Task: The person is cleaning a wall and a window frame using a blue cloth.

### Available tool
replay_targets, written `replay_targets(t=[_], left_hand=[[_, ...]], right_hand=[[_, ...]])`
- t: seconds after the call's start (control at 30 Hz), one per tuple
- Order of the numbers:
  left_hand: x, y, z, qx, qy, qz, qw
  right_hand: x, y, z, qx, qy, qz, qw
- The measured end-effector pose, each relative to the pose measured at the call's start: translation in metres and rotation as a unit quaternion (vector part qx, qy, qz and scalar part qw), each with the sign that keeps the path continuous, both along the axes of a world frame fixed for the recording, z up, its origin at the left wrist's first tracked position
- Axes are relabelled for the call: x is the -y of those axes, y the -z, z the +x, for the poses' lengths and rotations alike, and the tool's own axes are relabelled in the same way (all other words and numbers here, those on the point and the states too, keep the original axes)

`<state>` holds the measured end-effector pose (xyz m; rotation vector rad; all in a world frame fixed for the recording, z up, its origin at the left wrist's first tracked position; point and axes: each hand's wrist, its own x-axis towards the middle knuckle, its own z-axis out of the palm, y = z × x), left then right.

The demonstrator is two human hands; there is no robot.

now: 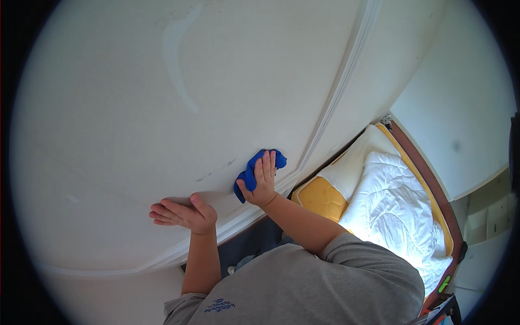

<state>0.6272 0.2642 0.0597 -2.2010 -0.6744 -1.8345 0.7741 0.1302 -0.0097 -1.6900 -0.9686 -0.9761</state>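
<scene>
The right hand (262,184) presses a blue cloth (254,173) flat against the white wall (108,135), fingers spread over it. The left hand (183,214), open, braces on the wall's moulding (325,119) for balance.

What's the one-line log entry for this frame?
right hand: presses blue cloth on white panel | left hand: flat on panel | bed at right
</scene>
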Motion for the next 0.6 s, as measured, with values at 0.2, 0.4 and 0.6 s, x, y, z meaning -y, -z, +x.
replay_targets(t=[0.2, 0.4, 0.6], left_hand=[[0.001, 0.008, 0.005, -0.012, -0.046, -0.010, 0.999], [0.002, -0.005, 0.010, -0.014, -0.096, 0.011, 0.995], [0.004, 0.000, 0.011, -0.016, -0.071, -0.001, 0.997]], right_hand=[[0.061, 0.016, 0.091, 0.102, 0.024, -0.035, 0.994], [0.069, 0.016, 0.112, 0.078, 0.019, 0.008, 0.997], [0.015, -0.036, 0.035, 0.155, -0.106, -0.052, 0.981]])
